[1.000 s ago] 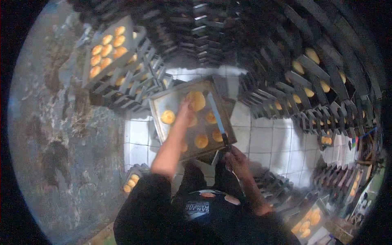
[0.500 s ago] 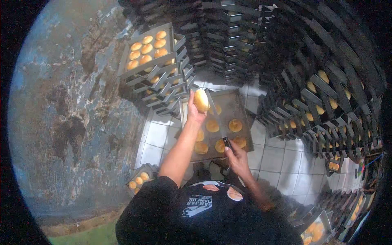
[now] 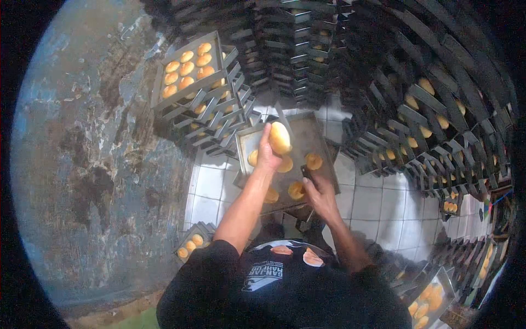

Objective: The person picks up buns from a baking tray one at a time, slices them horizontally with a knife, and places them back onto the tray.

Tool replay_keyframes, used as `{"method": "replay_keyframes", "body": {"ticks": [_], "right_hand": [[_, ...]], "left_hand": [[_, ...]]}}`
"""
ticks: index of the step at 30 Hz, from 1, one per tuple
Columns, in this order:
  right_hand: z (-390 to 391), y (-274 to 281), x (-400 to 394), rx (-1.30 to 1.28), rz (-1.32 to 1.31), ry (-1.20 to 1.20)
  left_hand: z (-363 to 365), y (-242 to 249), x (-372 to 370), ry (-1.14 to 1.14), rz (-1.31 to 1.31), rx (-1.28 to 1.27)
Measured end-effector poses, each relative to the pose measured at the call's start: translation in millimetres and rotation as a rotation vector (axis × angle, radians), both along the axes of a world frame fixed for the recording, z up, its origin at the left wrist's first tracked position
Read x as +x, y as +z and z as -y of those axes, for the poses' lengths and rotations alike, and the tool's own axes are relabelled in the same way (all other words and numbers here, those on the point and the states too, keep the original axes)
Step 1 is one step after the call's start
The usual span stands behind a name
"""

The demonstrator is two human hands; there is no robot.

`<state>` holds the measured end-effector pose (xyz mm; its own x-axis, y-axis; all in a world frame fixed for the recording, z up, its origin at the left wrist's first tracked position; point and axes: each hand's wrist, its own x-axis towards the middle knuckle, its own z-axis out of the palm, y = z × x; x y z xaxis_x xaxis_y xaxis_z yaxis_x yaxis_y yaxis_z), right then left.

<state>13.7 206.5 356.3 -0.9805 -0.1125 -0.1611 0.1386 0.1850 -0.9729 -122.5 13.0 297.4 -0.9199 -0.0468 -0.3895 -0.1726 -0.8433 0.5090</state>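
Note:
My left hand (image 3: 268, 153) is closed round a golden bun (image 3: 280, 137), raised above a metal tray (image 3: 311, 129). My right hand (image 3: 322, 194) grips the dark handle of a long knife (image 3: 284, 118), whose blade points up and away behind the bun. Where exactly the blade meets the bun is hidden. Several round buns lie on the tray below, among them one (image 3: 314, 160) just above my right hand and another (image 3: 296, 189) beside its fingers.
At the upper left stands a stack of trays, the top one (image 3: 157, 82) full of buns. Tall stacks of trays (image 3: 427, 120) rise at the back and right. More bun trays are at lower left (image 3: 181, 244) and lower right (image 3: 450, 288). A stained wall (image 3: 93, 164) bounds the left.
The bun in my left hand has shifted slightly right and down. My right hand and the knife have moved up, and the blade now shows mostly beyond the bun.

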Motion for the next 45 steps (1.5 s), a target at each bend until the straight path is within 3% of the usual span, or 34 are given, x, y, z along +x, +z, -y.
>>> {"method": "replay_keyframes", "body": {"ticks": [2,3,4,6,7,10,12,14,16,18,19,22,23,27,29,33,35,38,40,42,45], "right_hand": [[-7.6,-7.9,22.9,0.07,-0.106,0.056],[-5.0,-14.1,30.0,0.083,-0.284,0.005],[-7.9,-20.9,28.7,0.084,-0.284,0.006],[-12.4,-28.9,24.1,0.063,-0.176,-0.02],[-11.6,11.1,14.2,0.019,0.087,-0.001],[-11.6,24.3,-13.4,0.055,0.083,0.037],[-16.8,3.9,-6.7,0.09,0.114,0.064],[-23.1,-17.2,20.4,0.094,-0.124,0.079],[-27.1,-14.2,33.7,0.043,-0.109,0.109],[-26.4,-12.0,32.5,-0.01,-0.085,0.067],[-26.5,23.1,19.6,0.043,0.152,0.119],[-21.7,7.8,-13.6,0.092,-0.022,0.093],[-27.4,-3.7,-19.5,0.209,0.125,0.133],[-45.7,-4.3,22.5,0.063,-0.026,0.14],[-55.3,-10.7,43.1,0.048,0.103,0.136],[-42.5,7.0,9.8,0.039,0.304,0.164],[-33.2,-25.9,-15.6,0.129,-0.004,0.159],[-37.6,-18.4,-17.5,0.099,0.115,0.155],[-51.3,-2.9,4.6,0.164,0.076,0.173],[-60.8,-1.8,21.8,0.229,0.037,0.2],[-61.8,-9.7,25.6,0.132,0.086,0.199]], "left_hand": [[12.3,4.5,-3.1,0.053,-0.002,0.001],[17.5,11.2,0.1,-0.014,-0.041,-0.042],[19.1,16.6,3.1,-0.084,-0.076,-0.086],[3.3,1.3,6.0,-0.059,-0.095,-0.131],[-9.3,3.5,15.9,-0.085,-0.12,-0.175],[-18.6,-10.3,14.9,-0.108,-0.159,-0.19],[-4.5,-14.1,5.2,-0.075,-0.089,-0.063],[15.4,-3.9,4.0,-0.083,-0.088,-0.085],[16.8,9.9,10.7,-0.097,-0.078,-0.109],[1.8,19.2,24.3,-0.124,-0.129,-0.345],[-5.4,12.5,28.1,-0.195,-0.124,-0.362],[-19.7,9.3,28.5,-0.262,-0.188,-0.296],[-16.5,13.3,27.7,-0.262,-0.173,-0.314],[11.5,12.8,10.6,-0.258,-0.205,-0.313],[12.2,20.2,12.9,-0.257,-0.197,-0.335],[-13.2,10.9,24.7,-0.31,-0.094,-0.405],[-17.7,-1.5,23.3,-0.352,-0.104,-0.393],[-11.0,-0.7,12.5,-0.375,-0.133,-0.39],[3.5,-4.6,1.6,-0.283,-0.151,-0.397],[11.4,-2.2,-3.1,-0.337,-0.16,-0.345],[-3.6,-2.7,1.5,-0.318,-0.149,-0.344]]}}
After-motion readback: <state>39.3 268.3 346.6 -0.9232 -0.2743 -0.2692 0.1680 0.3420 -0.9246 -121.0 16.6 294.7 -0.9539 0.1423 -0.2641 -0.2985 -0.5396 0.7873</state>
